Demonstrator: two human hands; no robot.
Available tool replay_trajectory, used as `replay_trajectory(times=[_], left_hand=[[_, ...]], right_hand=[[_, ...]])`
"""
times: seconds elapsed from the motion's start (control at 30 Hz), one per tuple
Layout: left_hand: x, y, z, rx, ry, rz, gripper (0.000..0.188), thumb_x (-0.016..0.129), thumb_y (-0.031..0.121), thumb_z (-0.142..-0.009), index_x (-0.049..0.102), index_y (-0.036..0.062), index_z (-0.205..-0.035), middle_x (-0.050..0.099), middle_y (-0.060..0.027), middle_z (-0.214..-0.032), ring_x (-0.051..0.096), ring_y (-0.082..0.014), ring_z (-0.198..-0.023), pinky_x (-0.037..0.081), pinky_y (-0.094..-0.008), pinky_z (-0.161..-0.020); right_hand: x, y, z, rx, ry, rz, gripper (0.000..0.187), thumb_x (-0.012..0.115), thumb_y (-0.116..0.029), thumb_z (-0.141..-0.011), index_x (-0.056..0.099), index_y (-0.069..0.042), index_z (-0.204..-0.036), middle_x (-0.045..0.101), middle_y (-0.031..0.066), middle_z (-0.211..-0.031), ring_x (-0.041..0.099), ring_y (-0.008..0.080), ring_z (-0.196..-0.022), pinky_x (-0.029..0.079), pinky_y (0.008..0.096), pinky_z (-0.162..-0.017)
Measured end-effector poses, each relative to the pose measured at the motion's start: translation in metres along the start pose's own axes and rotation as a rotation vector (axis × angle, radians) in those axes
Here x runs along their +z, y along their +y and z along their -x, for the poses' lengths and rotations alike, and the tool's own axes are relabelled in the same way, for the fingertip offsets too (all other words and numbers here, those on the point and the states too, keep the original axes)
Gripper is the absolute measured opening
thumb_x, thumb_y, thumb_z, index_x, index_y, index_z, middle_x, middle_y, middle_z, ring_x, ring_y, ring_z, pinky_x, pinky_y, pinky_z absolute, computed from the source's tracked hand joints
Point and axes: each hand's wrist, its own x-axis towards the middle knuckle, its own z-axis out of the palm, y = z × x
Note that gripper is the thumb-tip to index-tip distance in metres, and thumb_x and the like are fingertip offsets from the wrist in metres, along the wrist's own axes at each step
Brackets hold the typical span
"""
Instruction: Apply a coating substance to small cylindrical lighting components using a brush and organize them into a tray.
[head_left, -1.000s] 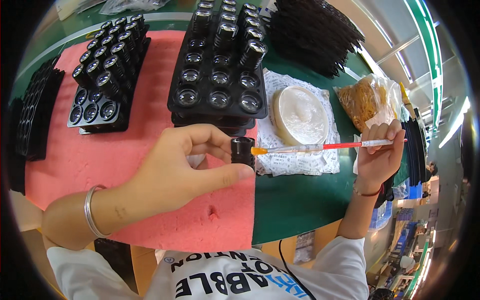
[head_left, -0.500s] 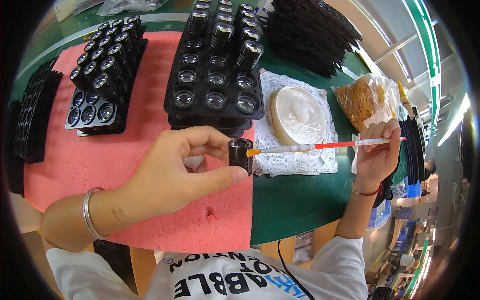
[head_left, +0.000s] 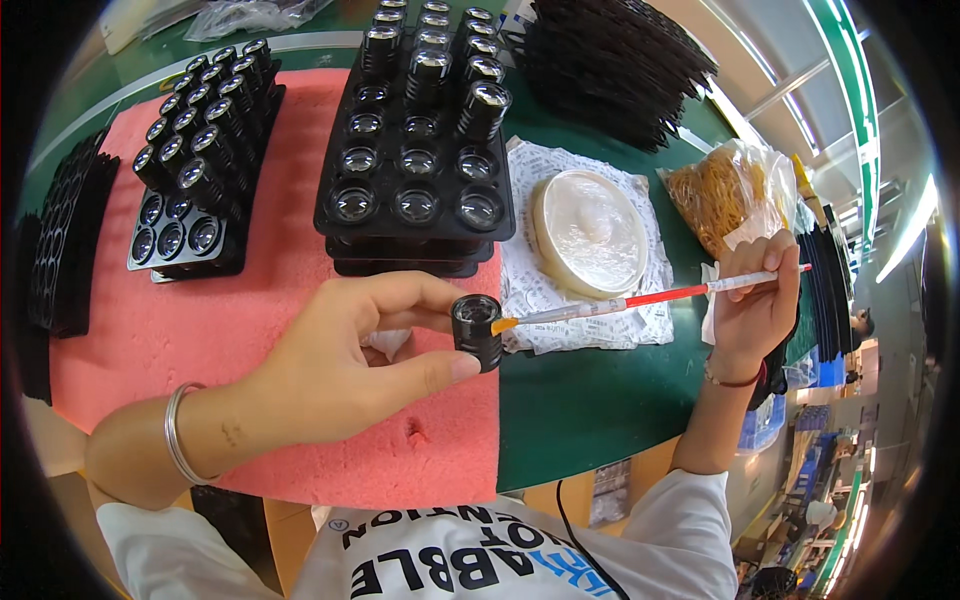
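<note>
Between the thumb and fingers of my left hand (head_left: 365, 350) is a black lens barrel (head_left: 477, 335), held upright with its glass end up. A bit of white material shows against that hand's curled fingers. My right hand (head_left: 755, 295) pinches a thin paintbrush (head_left: 660, 297) with a red and white handle, level across the front. Its orange bristles touch the right side of the barrel, near the top. Beyond my left hand stands a black tray (head_left: 335, 228) of lens barrels, some seated low in its holes and some standing tall.
A smaller tray (head_left: 215, 262) of barrels rests on the pink foam mat (head_left: 290, 150). Empty black trays (head_left: 65, 240) stack at far left, more black trays (head_left: 620, 70) at the back. A round film-covered dish (head_left: 595, 230) sits on printed paper, beside a bag of rubber bands (head_left: 730, 195).
The lens barrel and brush tip are slightly lower, and the barrel's glass top is turned more into view. The whole scene has shifted a little to the left.
</note>
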Motion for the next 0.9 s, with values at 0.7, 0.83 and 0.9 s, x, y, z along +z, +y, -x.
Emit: replay_trajectory(times=[0.7,0.83,0.9], left_hand=[[-0.002,0.018,0.007,-0.032,-0.101,-0.113,0.035,0.071,-0.001,-0.071,0.058,0.0005,-0.103,0.063,-0.0028,-0.094,0.056,-0.0036,-0.083,0.044,-0.0163,-0.065],[-0.011,0.054,0.023,0.301,-0.083,-0.563,0.036,0.079,0.008,-0.055,0.064,0.0039,-0.088,0.065,-0.0057,-0.081,0.055,-0.0051,-0.065,0.036,-0.0162,-0.047],[-0.020,0.064,0.017,0.673,0.061,-0.775,0.038,0.078,0.008,-0.051,0.064,0.0045,-0.086,0.063,-0.0054,-0.078,0.053,-0.0057,-0.060,0.032,-0.0155,-0.043]], right_hand=[[0.004,-0.006,-0.003,-0.065,0.145,-0.031,0.027,0.036,-0.024,-0.096,0.036,-0.008,-0.075,0.034,0.0005,-0.054,0.028,0.0087,-0.045,0.026,0.0228,-0.045],[0.004,-0.007,-0.005,-0.071,0.167,-0.106,0.023,0.035,-0.021,-0.096,0.035,-0.009,-0.076,0.031,-0.0006,-0.053,0.028,0.0072,-0.044,0.026,0.0214,-0.044],[-0.004,-0.008,-0.001,-0.071,0.174,-0.115,0.023,0.035,-0.020,-0.096,0.035,-0.008,-0.077,0.031,-0.0004,-0.053,0.027,0.0071,-0.044,0.025,0.0219,-0.045]])
